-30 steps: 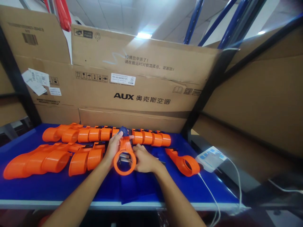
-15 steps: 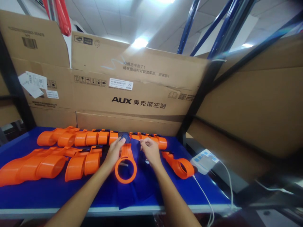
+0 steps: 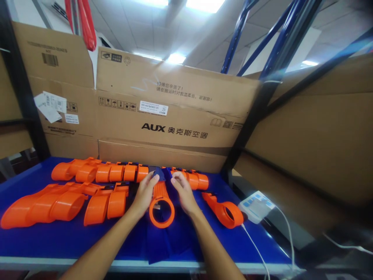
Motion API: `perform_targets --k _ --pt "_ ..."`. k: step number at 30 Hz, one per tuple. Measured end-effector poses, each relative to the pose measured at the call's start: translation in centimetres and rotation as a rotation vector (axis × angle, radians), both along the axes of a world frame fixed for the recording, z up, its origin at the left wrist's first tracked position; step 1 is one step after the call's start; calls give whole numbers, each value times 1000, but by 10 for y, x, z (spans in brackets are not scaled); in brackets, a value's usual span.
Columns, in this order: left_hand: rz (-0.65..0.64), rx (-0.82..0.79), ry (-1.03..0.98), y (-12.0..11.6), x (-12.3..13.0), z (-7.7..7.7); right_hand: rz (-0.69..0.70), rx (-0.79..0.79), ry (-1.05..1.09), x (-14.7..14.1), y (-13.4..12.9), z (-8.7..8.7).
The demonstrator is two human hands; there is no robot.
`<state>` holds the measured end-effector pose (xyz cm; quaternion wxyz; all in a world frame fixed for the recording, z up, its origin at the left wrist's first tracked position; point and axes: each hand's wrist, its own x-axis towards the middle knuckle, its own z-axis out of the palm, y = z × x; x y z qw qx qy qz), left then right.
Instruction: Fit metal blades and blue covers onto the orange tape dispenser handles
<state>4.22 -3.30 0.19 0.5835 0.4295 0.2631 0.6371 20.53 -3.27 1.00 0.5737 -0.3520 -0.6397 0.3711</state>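
Note:
My left hand (image 3: 146,191) is closed around the upper end of an orange plastic tape dispenser (image 3: 159,189), whose round ring hangs down toward me. Dark blue thin material (image 3: 159,173) covers that end under my left thumb. With thumb and fingers pinched, my right hand (image 3: 183,190) holds a dark blue strip (image 3: 168,173) just right of the dispenser. Whether this strip joins the piece under my left thumb cannot be made out. Below the ring, more dark blue strips (image 3: 157,245) lie at the table's front.
Orange dispensers stand in a back row (image 3: 118,173) and a front-left group (image 3: 67,204). A single orange dispenser (image 3: 227,214) lies at right, beside a white box with blue markings (image 3: 256,206) and a white cable (image 3: 256,249). Cardboard (image 3: 180,105) walls the blue table (image 3: 116,245).
My right hand's fingers have come closer to the dispenser's top, and a blue strip now shows at their tips. The camera view has shifted slightly. The left hand keeps its hold.

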Motion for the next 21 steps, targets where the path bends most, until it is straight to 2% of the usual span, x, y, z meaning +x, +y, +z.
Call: perform_targets --k 4,11,21 --pt "51 20 37 -6 -1 4 79 40 44 8 0 3" --pt "86 -11 48 -4 -4 3 65 87 2 12 1 3" --pt "88 126 -1 -6 -6 3 81 56 -21 12 0 2"
